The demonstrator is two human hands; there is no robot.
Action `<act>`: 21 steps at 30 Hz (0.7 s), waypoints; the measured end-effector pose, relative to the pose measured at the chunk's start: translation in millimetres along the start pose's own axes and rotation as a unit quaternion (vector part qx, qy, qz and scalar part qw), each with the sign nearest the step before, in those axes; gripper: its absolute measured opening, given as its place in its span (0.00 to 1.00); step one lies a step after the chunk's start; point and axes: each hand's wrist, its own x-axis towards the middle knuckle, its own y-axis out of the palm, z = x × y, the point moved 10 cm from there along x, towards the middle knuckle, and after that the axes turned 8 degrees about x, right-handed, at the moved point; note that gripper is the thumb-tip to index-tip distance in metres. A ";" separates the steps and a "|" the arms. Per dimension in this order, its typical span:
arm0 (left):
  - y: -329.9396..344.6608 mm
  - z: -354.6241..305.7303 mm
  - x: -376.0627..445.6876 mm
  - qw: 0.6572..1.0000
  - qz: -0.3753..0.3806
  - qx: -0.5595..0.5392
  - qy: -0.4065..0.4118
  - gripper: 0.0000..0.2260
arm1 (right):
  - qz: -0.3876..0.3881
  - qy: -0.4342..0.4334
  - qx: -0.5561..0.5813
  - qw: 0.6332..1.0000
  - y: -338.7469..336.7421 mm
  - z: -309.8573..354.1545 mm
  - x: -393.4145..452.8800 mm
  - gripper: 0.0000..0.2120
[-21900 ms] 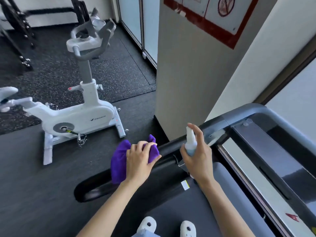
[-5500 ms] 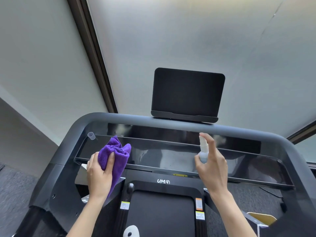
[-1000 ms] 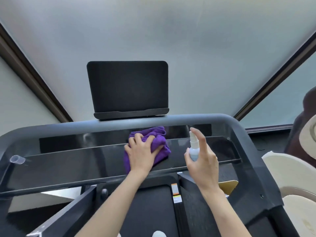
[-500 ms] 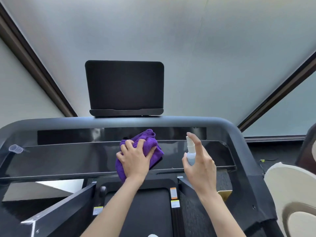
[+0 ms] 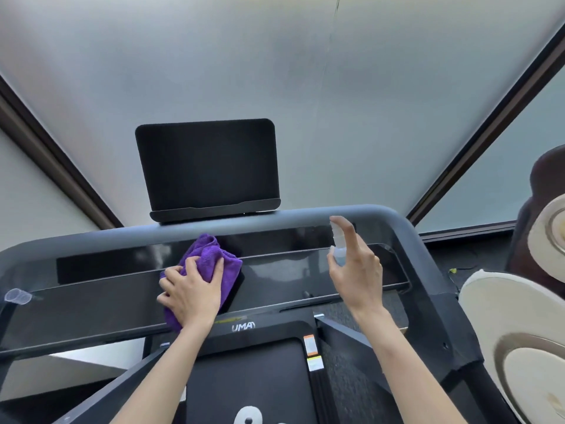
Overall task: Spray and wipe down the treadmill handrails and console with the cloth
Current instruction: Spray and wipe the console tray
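Glossy black treadmill console [image 5: 275, 270]: my left hand [image 5: 191, 293] presses the bunched purple cloth [image 5: 214, 261] on it, mid-wipe; my right hand [image 5: 357, 270] grips the small white spray bottle [image 5: 337, 246], finger on top. Next, probably wipe rightward.

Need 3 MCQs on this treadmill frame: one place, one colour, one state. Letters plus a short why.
1. Where is the cloth?
A. on the glossy console panel
B. on the treadmill belt
C. on the tablet stand

2. What colour is the cloth?
A. white
B. purple
C. yellow

3. What is the right hand doing?
A. hanging idle
B. pressing the tablet stand
C. holding the spray bottle, index finger on its nozzle

Answers:
1 A: the left hand presses it on the panel below the tablet stand.
2 B: the fabric is plainly purple.
3 C: fingers wrap the bottle, raised above the panel.
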 end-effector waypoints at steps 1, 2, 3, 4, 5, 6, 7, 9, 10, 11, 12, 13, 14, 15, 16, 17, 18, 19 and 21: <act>-0.2 -1.1 -0.3 1.000 0.006 0.000 0.007 0.24 | -0.006 0.008 0.003 1.000 -0.3 -1.0 -0.4 0.32; 0.0 -1.6 -0.4 1.000 0.013 0.001 0.012 0.23 | -0.011 0.015 0.001 1.000 -0.8 -2.0 -0.7 0.32; 0.2 -1.0 0.0 1.000 0.022 0.003 0.017 0.23 | -0.014 0.021 -0.003 1.000 -1.6 -3.0 -1.1 0.33; 0.5 -0.4 0.7 0.999 0.031 0.006 0.022 0.23 | -0.018 0.025 -0.008 1.000 -3.2 -4.0 -1.9 0.33; 0.9 0.2 1.9 0.999 0.040 0.010 0.027 0.24 | -0.023 0.023 -0.014 0.999 -5.4 -4.1 -3.2 0.33; 1.2 0.2 3.3 0.998 0.047 0.013 0.035 0.24 | -0.028 0.018 -0.023 0.999 -7.8 -3.7 -4.9 0.33; 1.2 0.1 4.1 0.998 0.049 0.017 0.043 0.24 | -0.030 0.014 -0.032 0.999 -9.9 -3.5 -7.5 0.34; -0.1 -1.3 3.5 0.997 0.044 0.024 0.055 0.24 | -0.027 0.009 -0.044 0.999 -11.1 -2.1 -15.8 0.35; -1.0 -2.3 2.3 0.997 0.040 0.025 0.058 0.23 | -0.022 0.002 -0.046 0.999 -9.8 0.2 -21.6 0.37; -1.9 -3.4 1.3 0.997 0.034 0.025 0.059 0.23 | -0.015 -0.006 -0.047 0.999 -7.2 2.9 -27.8 0.38; -2.8 -4.4 0.1 0.997 0.027 0.025 0.061 0.23 | -0.008 -0.012 -0.047 0.999 -4.5 4.8 -34.2 0.38; -3.5 -5.4 -0.7 0.997 0.021 0.025 0.064 0.23 | -0.004 -0.014 -0.044 0.999 -2.4 5.5 -39.6 0.37; -3.7 -6.4 -1.4 0.997 0.017 0.025 0.068 0.22 | -0.006 -0.011 -0.037 0.999 -1.6 4.6 -43.9 0.36; -3.3 -7.1 -1.7 0.997 0.015 0.025 0.073 0.22 | -0.011 -0.004 -0.027 1.000 -2.0 2.2 -47.0 0.36; -2.7 -7.6 -1.9 0.996 0.014 0.026 0.078 0.22 | -0.017 0.006 -0.023 1.000 -2.7 -0.9 -49.0 0.35; -2.1 -8.3 -2.1 0.996 0.011 0.027 0.085 0.22 | -0.022 0.015 -0.026 0.999 -3.5 -3.7 -50.0 0.35; -2.0 -9.5 -2.5 0.995 0.005 0.029 0.093 0.22 | -0.026 0.024 -0.032 0.999 -4.5 -6.0 -50.3 0.35; -1.9 -11.0 -3.6 0.994 -0.002 0.032 0.102 0.21 | -0.034 0.032 -0.037 0.998 -6.8 -9.0 -50.4 0.35; -1.6 -14.3 -5.4 0.992 -0.017 0.036 0.119 0.21 | -0.062 0.054 -0.043 0.996 -15.1 -16.5 -49.1 0.36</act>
